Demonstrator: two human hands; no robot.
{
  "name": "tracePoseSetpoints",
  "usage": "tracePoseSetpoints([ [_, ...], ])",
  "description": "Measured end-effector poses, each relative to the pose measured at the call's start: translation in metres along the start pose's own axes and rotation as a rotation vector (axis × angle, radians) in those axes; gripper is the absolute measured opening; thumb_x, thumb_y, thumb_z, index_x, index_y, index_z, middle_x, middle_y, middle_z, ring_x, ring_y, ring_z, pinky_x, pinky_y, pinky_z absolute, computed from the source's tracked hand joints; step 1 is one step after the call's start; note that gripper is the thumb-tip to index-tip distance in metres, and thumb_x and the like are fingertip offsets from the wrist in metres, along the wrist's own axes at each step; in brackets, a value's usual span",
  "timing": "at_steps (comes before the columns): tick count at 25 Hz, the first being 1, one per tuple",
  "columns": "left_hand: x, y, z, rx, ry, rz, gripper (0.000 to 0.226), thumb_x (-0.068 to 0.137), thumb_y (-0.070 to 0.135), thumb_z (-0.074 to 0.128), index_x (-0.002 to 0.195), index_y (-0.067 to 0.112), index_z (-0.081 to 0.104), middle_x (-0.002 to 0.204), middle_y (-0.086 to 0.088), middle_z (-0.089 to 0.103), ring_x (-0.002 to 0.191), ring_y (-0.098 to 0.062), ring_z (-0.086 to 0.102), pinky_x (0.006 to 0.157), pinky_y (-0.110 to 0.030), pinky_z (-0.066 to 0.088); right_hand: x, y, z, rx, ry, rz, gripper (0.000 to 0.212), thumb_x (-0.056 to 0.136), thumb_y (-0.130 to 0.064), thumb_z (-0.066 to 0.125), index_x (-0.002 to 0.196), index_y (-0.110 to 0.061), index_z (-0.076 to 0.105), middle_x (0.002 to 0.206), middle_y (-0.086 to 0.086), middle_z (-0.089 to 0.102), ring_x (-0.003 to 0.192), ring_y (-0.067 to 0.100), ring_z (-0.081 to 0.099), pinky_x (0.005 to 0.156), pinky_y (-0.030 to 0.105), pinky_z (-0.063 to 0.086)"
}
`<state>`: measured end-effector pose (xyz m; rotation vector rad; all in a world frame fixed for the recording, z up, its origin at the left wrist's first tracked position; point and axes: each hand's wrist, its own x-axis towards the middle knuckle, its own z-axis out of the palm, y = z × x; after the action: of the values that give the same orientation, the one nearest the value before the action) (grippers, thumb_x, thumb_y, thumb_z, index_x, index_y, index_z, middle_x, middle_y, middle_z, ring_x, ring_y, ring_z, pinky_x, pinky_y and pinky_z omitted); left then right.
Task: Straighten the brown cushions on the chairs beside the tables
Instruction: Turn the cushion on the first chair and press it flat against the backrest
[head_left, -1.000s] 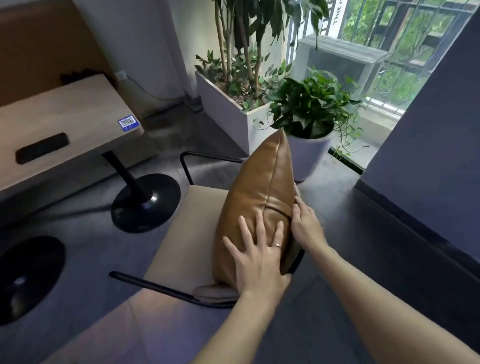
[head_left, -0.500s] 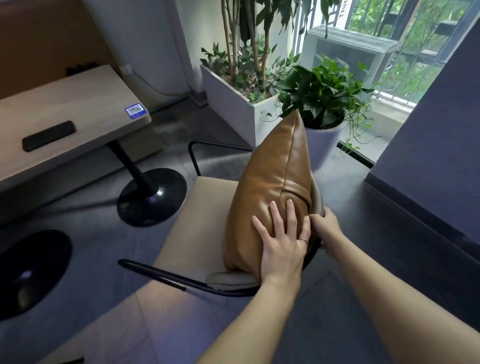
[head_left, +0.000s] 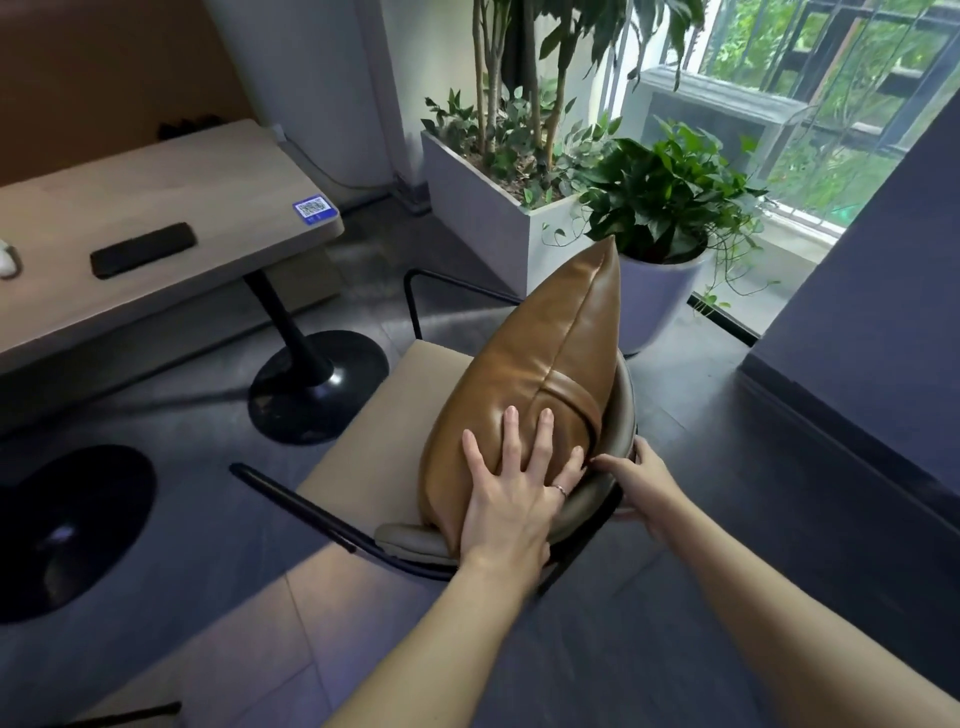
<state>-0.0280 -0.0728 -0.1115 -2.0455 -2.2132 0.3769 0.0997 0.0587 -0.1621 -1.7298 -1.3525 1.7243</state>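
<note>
— Brown and shiny, that was the cushion (head_left: 540, 374) we saw. Where did it sit?

— It stood up on its edge on the chair (head_left: 363, 431), leaning on the curved grey backrest (head_left: 618, 431). One pointy corner stuck up toward the plants.

— What did we see the left hand (head_left: 511, 499) doing?

— It lay flat on the near side of the cushion. Its fingers (head_left: 543, 431) were spread wide and pressed on the leather. They were not wrapped around anything. We saw a ring on one finger.

— And the right hand (head_left: 641, 480)?

— It was on the chair's backrest, just beside the cushion. Its fingers curled around the rim, with the thumb on top. The thumb tip came close to the left hand's little finger. We could not tell if they touched.

— What else did we see near the chair?

— The seat was tan, and the frame was thin and black. To the left was a light wood tabletop (head_left: 171, 208) on a black post with a round black foot (head_left: 317, 384). A black phone (head_left: 143, 249) lay flat on the tabletop, and a blue sticker (head_left: 313, 209) sat near its corner.

— And behind the chair?

— We saw a white box planter (head_left: 483, 208) with thin tree stems, and a round pot (head_left: 654, 306) with big green leaves just beside it. The cushion's top corner was in front of that pot. The floor (head_left: 701, 571) was dark grey.
</note>
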Motion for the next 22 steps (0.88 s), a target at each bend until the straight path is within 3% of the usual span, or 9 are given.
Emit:
tracePoseSetpoints([
  [5,-0.037,-0.069,0.016,0.024,-0.002,0.024,0.113,0.079,0.055,0.071,0.155,0.037,-0.010,0.163,-0.018,-0.020,0.146,-0.050,-0.017,0.107,-0.078,0.008,-0.029,0.006,0.062,0.005,-0.073,0.008,0.039,0.085,-0.017,0.075,0.118,-0.025,0.057,0.105,0.010,0.073,0.085,0.036,0.074,0.069,0.057,0.062],
  [9,-0.070,-0.128,0.036,0.026,-0.016,0.010,0.120,0.077,0.056,0.072,0.153,0.040,-0.019,0.166,-0.013,-0.016,0.148,-0.047,-0.017,0.108,-0.077,0.004,-0.057,0.009,0.118,0.126,-0.138,0.023,0.062,0.086,-0.013,0.078,0.137,-0.023,0.044,0.117,0.006,0.068,0.089,0.024,0.071,0.053,0.035,0.062],
  [12,-0.083,-0.168,0.045,0.047,-0.040,-0.012,0.123,0.078,0.054,0.074,0.151,0.041,-0.025,0.167,-0.011,-0.015,0.149,-0.045,-0.018,0.107,-0.077,-0.001,-0.064,0.019,0.162,0.162,-0.147,0.056,0.113,0.071,-0.036,0.090,0.156,-0.032,0.016,0.146,0.003,0.050,0.115,0.029,0.063,0.076,0.045,0.063],
  [14,-0.089,-0.190,0.049,0.068,-0.058,-0.080,0.122,0.081,0.044,0.074,0.149,0.042,-0.028,0.167,-0.010,-0.017,0.148,-0.045,-0.021,0.107,-0.076,-0.004,-0.066,0.022,0.189,0.119,-0.183,0.081,0.134,0.053,-0.056,0.093,0.156,-0.038,0.010,0.153,0.001,0.042,0.123,0.029,0.059,0.079,0.046,0.063],
  [16,-0.097,-0.202,0.053,0.095,-0.084,-0.194,0.119,0.084,0.032,0.070,0.149,0.040,-0.029,0.166,-0.012,-0.019,0.146,-0.049,-0.022,0.107,-0.078,-0.005,-0.071,0.020,0.218,0.078,-0.255,0.107,0.136,0.056,-0.061,0.088,0.156,-0.044,-0.002,0.160,-0.001,0.034,0.121,0.029,0.060,0.078,0.044,0.064],
  [18,-0.101,-0.203,0.056,0.097,-0.092,-0.303,0.114,0.086,0.034,0.067,0.149,0.038,-0.028,0.164,-0.017,-0.022,0.145,-0.053,-0.022,0.106,-0.080,-0.006,-0.079,0.018,0.241,0.021,-0.321,0.125,0.134,0.068,-0.063,0.082,0.152,-0.047,-0.020,0.162,0.001,0.032,0.114,0.029,0.065,0.084,0.045,0.062],
  [20,-0.097,-0.197,0.058,0.071,-0.090,-0.375,0.109,0.087,0.046,0.063,0.152,0.035,-0.024,0.163,-0.020,-0.023,0.143,-0.056,-0.021,0.103,-0.081,-0.007,-0.082,0.017,0.251,-0.075,-0.336,0.109,0.136,0.068,-0.072,0.075,0.149,-0.044,-0.029,0.162,0.001,0.033,0.126,0.030,0.058,0.100,0.049,0.053],
  [22,-0.092,-0.192,0.060,0.038,-0.084,-0.408,0.105,0.088,0.050,0.062,0.153,0.033,-0.018,0.163,-0.022,-0.021,0.143,-0.058,-0.020,0.101,-0.083,-0.010,-0.080,0.014,0.253,-0.142,-0.321,0.063,0.129,0.078,-0.068,0.069,0.153,-0.031,-0.029,0.162,0.003,0.031,0.141,0.029,0.042,0.112,0.045,0.042],
])
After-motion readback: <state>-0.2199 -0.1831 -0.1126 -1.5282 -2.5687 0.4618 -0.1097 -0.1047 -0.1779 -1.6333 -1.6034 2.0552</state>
